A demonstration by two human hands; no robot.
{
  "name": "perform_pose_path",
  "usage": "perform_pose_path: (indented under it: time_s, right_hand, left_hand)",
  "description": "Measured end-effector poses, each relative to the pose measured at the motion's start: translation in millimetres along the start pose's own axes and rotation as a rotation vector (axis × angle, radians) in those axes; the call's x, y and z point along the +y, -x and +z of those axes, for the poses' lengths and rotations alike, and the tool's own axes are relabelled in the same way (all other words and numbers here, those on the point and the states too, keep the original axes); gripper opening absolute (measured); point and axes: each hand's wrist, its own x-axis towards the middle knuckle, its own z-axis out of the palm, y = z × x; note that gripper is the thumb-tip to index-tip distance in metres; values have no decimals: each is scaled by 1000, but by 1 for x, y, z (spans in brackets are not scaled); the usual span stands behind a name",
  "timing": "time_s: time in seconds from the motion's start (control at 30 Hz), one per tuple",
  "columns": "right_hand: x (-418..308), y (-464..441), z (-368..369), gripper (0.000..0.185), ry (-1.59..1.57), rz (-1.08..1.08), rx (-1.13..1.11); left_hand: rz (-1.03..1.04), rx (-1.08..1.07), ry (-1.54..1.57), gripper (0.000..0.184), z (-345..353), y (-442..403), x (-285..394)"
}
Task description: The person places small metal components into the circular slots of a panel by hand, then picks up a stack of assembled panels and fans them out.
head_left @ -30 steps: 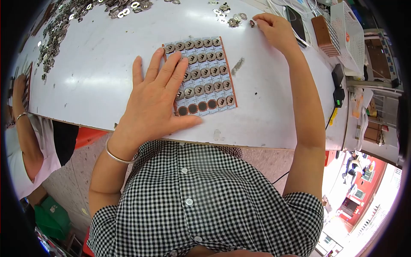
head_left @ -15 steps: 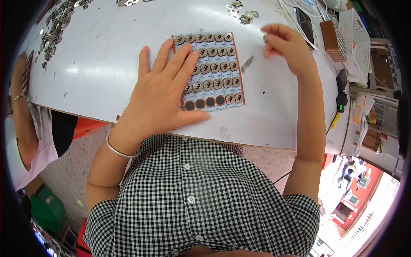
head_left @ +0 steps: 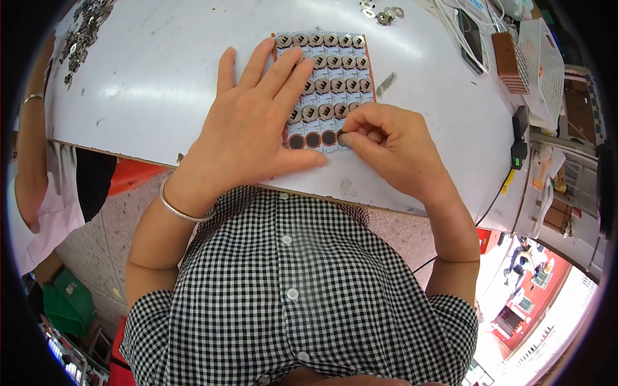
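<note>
A circuit board panel (head_left: pixel 335 74) lies on the white table, carrying rows of round metal clips (head_left: pixel 326 112). In its bottom row, three dark round pads (head_left: pixel 313 139) show bare at the left. My left hand (head_left: pixel 248 122) rests flat with fingers spread over the panel's left side, covering part of several rows. At the bottom row, my right hand (head_left: pixel 399 145) pinches a small round metal clip (head_left: pixel 343 137) between thumb and forefinger, at the fourth place from the left. My right hand hides the rest of that row.
Loose metal clips are heaped at the far left (head_left: pixel 84 42), with a few more (head_left: pixel 386 16) at the back. To the right stand a phone (head_left: pixel 468 42), brown stacked pieces (head_left: pixel 508 61) and a white basket (head_left: pixel 544 64). Another person's arm (head_left: pixel 31 128) is at left.
My right hand has moved left and toward me, from the table beyond the panel to its bottom row. My left hand stays on the panel. The whole view has shifted slightly.
</note>
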Motion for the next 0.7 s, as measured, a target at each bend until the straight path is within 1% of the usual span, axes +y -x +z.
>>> perform_pose_path:
  time_s: [0.03, 0.13, 0.23, 0.33, 0.47, 0.67, 0.7]
  right_hand:
    - [-1, 0, 0, 11, 15, 5, -3]
    - [4, 2, 6, 12, 103, -105, 75]
    - [14, 4, 15, 14, 238, -226, 272]
    - [24, 12, 27, 18, 232, -267, 350]
    - [29, 16, 30, 23, 320, -420, 411]
    - [29, 16, 31, 22, 399, -487, 443]
    - [29, 16, 31, 21, 403, -469, 428]
  left_hand:
    - [0, 3, 3, 111, 0, 0, 0]
    - [-4, 2, -1, 111, 0, 0, 0]
    - [-9, 4, -6, 110, 1, 1, 0]
    - [-8, 16, 7, 109, 1, 0, 0]
    - [-1, 8, 5, 107, -1, -2, -1]
    - [6, 7, -17, 107, 1, 0, -1]
    - [5, 10, -16, 107, 2, 0, -1]
